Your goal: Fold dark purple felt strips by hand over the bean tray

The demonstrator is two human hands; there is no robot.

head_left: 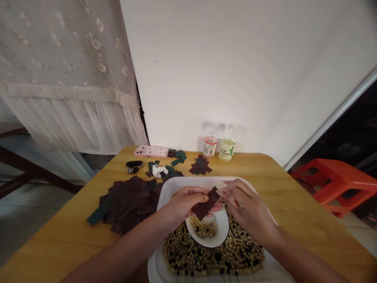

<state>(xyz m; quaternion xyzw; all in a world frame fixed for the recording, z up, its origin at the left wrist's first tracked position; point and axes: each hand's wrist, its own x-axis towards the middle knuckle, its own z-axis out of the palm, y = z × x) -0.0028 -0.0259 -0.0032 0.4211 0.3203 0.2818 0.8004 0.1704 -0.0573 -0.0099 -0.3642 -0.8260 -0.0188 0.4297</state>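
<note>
Slanting up rightward lengthwise: brown strip (206, 204) | left hand (188, 201) pinching it | right hand (246, 206) at upper end, grip unclear

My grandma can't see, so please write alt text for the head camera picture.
A left hand holds a flat dark brown rectangle, the right hand at its corner, above a round white bowl of small pale balls inside a white tray of pale and black ones. Beside it, brown and green pieces lie heaped on a yellow wooden table.

A flowered curtain (94, 41), an orange stool (343, 181) and a phone (151, 151) on a wooden bench (294, 200) suggest a home.
</note>
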